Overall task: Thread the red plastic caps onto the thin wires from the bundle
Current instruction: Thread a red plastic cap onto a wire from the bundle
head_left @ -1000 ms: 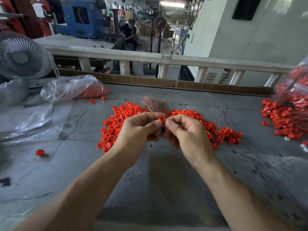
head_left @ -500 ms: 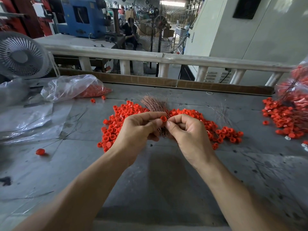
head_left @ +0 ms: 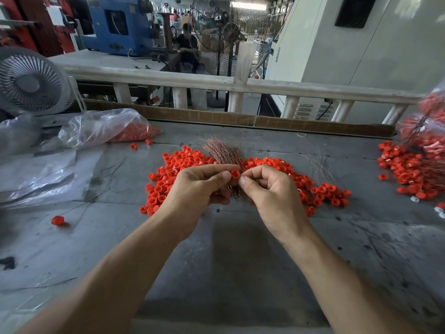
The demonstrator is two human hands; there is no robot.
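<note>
Left hand (head_left: 195, 189) pinches red cap (head_left: 235, 174); right hand (head_left: 272, 191) pinches wire bundle (head_left: 224, 153).

**Bright, even daylight; wide-angle warp at edges**

Light comes from the hall behind and a ceiling strip (head_left: 249, 5) glaring white. Soft forearm shadow on the counter (head_left: 240, 261). Railing (head_left: 313, 86) bows from lens distortion. Right-edge bag of caps (head_left: 431, 131) smeared with blur; centre sharp.

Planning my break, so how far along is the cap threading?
Done: capped wires piled at the right. In hand: left hand pinches one red cap and holds the wire bundle; right hand pinches at a wire. Left: the big loose-cap pile.
</note>
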